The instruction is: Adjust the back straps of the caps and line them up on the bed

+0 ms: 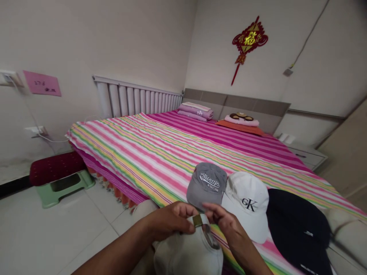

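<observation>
A pale beige cap (187,254) is held low in the centre, its back strap with a brass-coloured buckle facing up. My left hand (174,219) pinches the strap beside the buckle, thumb on top. At the strap's right end is my right hand (222,219), its fingers bent and close together on or beside the strap; a slight blur covers the fingertips. Just beyond the hands, a grey cap (207,183) with white lettering lies on the bed. A white cap (248,200) marked with black letters sits right of it, and a dark navy hat (298,225) is farther right.
The bed (129,149) has a striped cover, with folded bedding (196,111) near the headboard (252,107). A green stool (65,187) with a dark red cushion (57,167) stands on the floor at left. A white nightstand (308,154) is at the far right.
</observation>
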`<act>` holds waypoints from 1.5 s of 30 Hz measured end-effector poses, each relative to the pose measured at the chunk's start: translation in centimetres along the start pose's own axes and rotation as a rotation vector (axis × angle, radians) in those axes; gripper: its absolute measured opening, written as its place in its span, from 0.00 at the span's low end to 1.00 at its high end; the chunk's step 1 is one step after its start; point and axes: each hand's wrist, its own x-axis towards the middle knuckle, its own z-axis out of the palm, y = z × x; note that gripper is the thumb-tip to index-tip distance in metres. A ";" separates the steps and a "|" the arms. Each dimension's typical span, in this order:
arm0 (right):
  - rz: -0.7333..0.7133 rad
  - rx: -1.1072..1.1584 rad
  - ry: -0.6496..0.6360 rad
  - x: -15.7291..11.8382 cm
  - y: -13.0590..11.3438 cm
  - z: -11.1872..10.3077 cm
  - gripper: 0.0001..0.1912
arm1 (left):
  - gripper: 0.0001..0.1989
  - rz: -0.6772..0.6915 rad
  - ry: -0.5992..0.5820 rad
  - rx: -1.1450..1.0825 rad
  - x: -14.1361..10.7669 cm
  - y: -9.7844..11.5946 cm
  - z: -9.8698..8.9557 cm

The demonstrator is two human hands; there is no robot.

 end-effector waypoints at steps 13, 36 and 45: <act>-0.007 -0.100 -0.001 -0.1 -0.1 1.6 0.24 | 0.20 -0.074 -0.149 -0.306 -1.1 -2.1 0.4; 0.135 0.217 0.084 -0.3 0.6 3.9 0.15 | 0.15 0.214 0.097 -0.133 0.7 -4.1 0.0; 0.148 0.468 0.083 0.2 1.5 5.2 0.13 | 0.24 0.337 0.030 -0.105 1.1 -6.2 -2.7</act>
